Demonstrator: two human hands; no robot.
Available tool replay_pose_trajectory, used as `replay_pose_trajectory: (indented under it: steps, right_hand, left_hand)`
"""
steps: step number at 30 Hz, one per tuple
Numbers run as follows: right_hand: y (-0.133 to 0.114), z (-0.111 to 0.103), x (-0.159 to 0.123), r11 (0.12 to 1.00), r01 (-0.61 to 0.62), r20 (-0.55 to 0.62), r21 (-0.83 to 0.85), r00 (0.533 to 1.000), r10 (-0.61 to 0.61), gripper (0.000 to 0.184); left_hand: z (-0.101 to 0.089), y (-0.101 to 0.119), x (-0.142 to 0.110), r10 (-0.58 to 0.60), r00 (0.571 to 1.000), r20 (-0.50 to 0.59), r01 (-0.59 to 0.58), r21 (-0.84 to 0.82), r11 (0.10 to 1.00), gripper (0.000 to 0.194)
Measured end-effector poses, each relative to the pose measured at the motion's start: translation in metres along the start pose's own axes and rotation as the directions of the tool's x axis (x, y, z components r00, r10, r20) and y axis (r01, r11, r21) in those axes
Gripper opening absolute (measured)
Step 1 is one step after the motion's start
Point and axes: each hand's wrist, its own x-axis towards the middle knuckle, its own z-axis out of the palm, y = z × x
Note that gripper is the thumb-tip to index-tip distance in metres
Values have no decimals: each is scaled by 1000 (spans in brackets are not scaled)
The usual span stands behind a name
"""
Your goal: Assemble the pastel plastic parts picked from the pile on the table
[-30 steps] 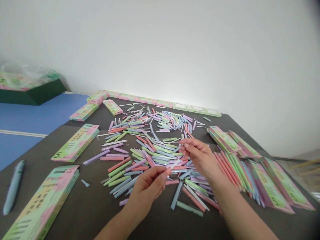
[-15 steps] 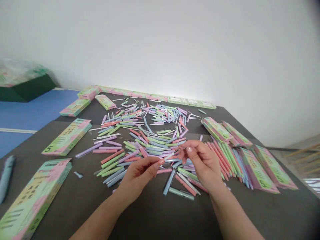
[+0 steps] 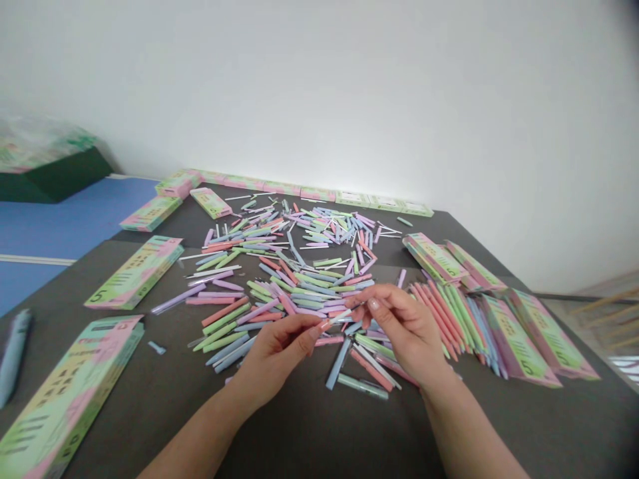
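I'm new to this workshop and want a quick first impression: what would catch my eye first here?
A scattered heap of pastel pen parts fills the middle of the dark table. At its near edge, the left hand and right hand meet around a thin white stick. Green-and-pink printed boxes line the far edge and both sides.

Bright, even light with soft shadows, a washed-out white wall (image 3: 319, 86), and darkened, bowed wide-angle corners

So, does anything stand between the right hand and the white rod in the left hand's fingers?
Nothing visible does. The right hand is right at the free end of the white rod, which the left hand pinches. The loose pastel pen parts lie below the hands, not between them.
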Motion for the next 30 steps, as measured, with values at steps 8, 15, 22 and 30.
replay_pose_trajectory:
  steps: [8, 15, 22, 30]
  right_hand:
    - [2, -1, 0, 996, -22, 70, -85, 997, 28, 19]
    - [7, 1, 2, 981, -113, 125, -155, 983, 133, 19]
    - [16, 6, 3, 985, -127, 157, -116, 977, 145, 21]
    - [13, 7, 3, 979, -100, 108, -177, 987, 121, 21]
  left_hand:
    - [1, 2, 0, 0, 1000, 1, 0, 75, 997, 27]
    - [4, 5, -1, 4, 994, 108, -19, 139, 990, 28]
    - [5, -2, 0, -27, 983, 184, -8, 187, 982, 24]
    - [4, 0, 1, -15, 985, 173, -19, 195, 981, 26]
